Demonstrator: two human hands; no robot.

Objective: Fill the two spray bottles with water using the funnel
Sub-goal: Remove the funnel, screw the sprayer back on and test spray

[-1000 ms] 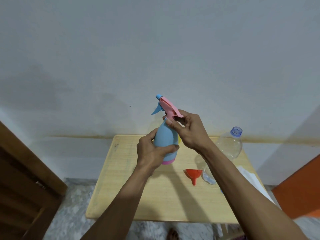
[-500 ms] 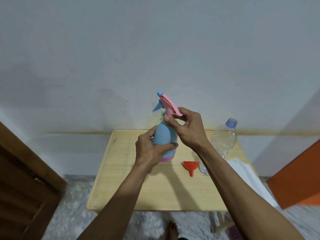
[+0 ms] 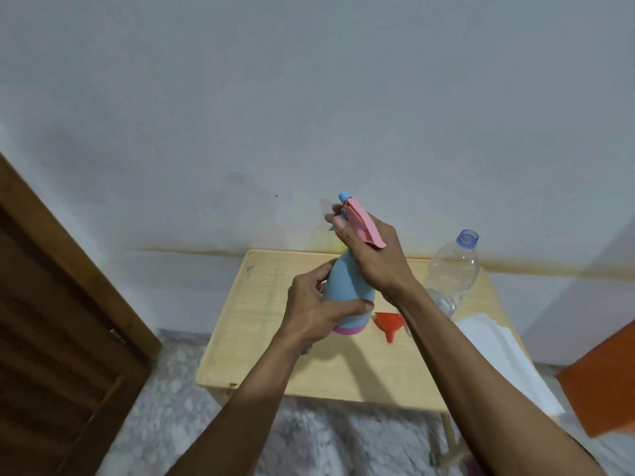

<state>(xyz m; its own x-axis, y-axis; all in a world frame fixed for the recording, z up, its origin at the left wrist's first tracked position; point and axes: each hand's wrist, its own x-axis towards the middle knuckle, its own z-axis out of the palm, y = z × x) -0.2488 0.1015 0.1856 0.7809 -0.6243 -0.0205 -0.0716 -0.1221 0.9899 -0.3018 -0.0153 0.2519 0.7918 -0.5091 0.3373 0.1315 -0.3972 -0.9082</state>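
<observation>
Gripping the blue spray bottle (image 3: 347,290) mid-frame, your left hand (image 3: 318,312) wraps its body; your right hand (image 3: 372,254) clasps the pink sprayer head (image 3: 364,223).

- A wooden table (image 3: 261,345) stands against the grey wall (image 3: 309,97).
- White paper (image 3: 494,352) lies on the right side of the table and hangs over its edge.
- A brown wooden door (image 3: 51,321) is at the left.
- An orange panel (image 3: 604,379) is at the right edge.
- The floor (image 3: 165,407) is mottled grey.
</observation>
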